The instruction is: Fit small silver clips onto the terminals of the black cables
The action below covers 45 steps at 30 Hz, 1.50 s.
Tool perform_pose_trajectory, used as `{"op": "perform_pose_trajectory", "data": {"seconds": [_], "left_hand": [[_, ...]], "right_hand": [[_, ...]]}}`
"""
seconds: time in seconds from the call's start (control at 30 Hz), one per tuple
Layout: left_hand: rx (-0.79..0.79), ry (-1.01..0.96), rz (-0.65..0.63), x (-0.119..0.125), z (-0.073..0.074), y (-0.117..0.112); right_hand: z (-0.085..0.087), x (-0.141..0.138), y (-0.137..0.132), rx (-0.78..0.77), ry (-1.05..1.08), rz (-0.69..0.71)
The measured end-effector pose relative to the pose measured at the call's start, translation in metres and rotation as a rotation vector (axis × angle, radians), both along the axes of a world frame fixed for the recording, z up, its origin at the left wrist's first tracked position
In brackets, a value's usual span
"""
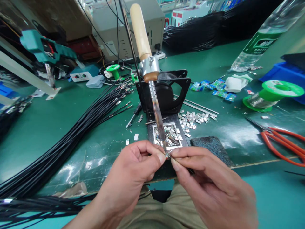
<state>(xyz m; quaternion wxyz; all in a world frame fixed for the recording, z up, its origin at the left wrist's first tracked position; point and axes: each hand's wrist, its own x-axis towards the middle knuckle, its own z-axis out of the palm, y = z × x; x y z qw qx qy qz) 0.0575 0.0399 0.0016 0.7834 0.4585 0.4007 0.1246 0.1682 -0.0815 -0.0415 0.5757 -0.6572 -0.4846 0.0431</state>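
Note:
My left hand (pixel 133 171) and my right hand (pixel 209 181) meet at the table's front edge, fingertips pinched together on a tiny metal piece (pixel 168 155). It sits right at the tip of a fixed soldering iron (pixel 152 92) with a wooden handle, clamped at a slant on a black stand (pixel 164 92). Just behind my fingers is a small tray (pixel 168 135) holding several small metal clips. What each hand pinches beyond that piece is too small to make out.
A thick bundle of black wires (pixel 64 146) runs from lower left toward the stand. Loose metal clips (pixel 194 119) lie right of the tray. Red scissors (pixel 283 143), a green solder spool (pixel 269 95), a plastic bottle (pixel 262 38) and a blue bin (pixel 288 73) are at right.

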Motion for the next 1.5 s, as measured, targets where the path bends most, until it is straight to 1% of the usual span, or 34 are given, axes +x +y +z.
{"op": "perform_pose_trajectory", "data": {"seconds": [0.47,0.73,0.9,1.23,1.5], "left_hand": [[0.022,0.007,-0.010,0.0004,0.0016,-0.0005],[0.024,-0.003,0.003,-0.0001,0.0011,-0.0005],[0.016,-0.004,-0.005,0.0009,0.0008,0.0003],[0.023,0.009,0.020,0.0003,-0.0001,-0.0014],[0.027,0.016,0.017,0.0023,0.0012,-0.0002]], "right_hand": [[0.0002,0.0009,-0.0030,0.024,-0.029,-0.010],[0.0046,-0.0011,0.0000,0.009,-0.026,-0.009],[0.0017,-0.0012,-0.0010,0.031,-0.035,-0.011],[-0.0027,-0.0048,0.0002,0.045,-0.023,-0.044],[-0.0027,-0.0041,0.0009,0.049,-0.015,-0.044]]}}
